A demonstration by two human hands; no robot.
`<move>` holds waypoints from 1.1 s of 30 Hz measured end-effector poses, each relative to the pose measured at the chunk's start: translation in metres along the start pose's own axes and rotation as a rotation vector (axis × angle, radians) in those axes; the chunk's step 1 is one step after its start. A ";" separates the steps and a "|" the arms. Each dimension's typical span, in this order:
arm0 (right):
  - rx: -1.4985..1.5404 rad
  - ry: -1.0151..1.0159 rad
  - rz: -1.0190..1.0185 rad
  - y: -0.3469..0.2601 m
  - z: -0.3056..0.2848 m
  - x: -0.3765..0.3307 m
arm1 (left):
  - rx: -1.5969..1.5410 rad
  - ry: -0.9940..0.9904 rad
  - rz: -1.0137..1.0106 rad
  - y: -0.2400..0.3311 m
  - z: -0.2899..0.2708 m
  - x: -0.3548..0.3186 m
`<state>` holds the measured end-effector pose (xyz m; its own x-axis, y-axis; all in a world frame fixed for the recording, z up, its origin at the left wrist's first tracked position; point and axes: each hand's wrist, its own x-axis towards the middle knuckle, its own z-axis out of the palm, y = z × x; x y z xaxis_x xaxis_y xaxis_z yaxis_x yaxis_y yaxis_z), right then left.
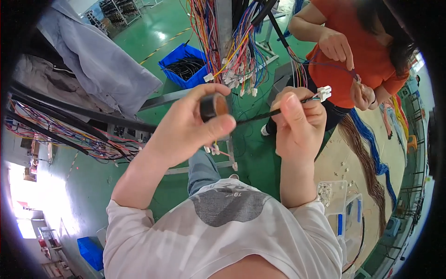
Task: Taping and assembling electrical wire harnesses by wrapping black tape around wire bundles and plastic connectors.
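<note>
A roll of black tape (207,109) with a brown core is gripped between the thumb and fingers of my left hand (174,128). From beside the roll, a thin black-wrapped wire bundle (257,117) runs across to my right hand (301,125). That hand pinches the bundle with its thumb up and its fingers curled. Past the right fingers, short wires end in a white plug connector (324,93). Whether tape is still joined from the roll to the bundle I cannot tell.
Colourful wires with white connectors (241,76) hang from a metal post (223,28) ahead. Behind stands a blue bin (195,83) of black pieces. At right, a co-worker in an orange top (344,23) handles wires beside a table (334,160) bearing brown and blue wire bundles.
</note>
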<state>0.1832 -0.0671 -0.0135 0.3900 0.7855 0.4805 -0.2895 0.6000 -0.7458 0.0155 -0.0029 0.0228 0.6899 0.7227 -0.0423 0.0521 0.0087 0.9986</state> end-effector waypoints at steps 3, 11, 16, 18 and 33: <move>0.082 0.094 0.066 0.001 -0.003 0.002 | -0.136 0.060 0.133 -0.005 0.001 -0.003; 0.136 0.069 0.144 -0.001 -0.007 0.007 | -0.125 -0.225 0.203 -0.009 -0.012 -0.001; 0.043 0.149 0.050 0.011 -0.001 0.001 | 0.094 -0.170 0.137 -0.014 0.000 0.004; -0.081 0.126 0.032 0.019 0.010 -0.012 | 0.213 -0.031 0.180 -0.013 -0.002 0.009; -0.749 -0.538 0.025 0.021 0.013 0.002 | 0.262 0.122 0.200 -0.023 -0.007 0.002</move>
<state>0.1670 -0.0512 -0.0222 -0.1216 0.8741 0.4702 0.4220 0.4743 -0.7726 0.0109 0.0032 0.0001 0.6148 0.7693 0.1737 0.1187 -0.3079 0.9440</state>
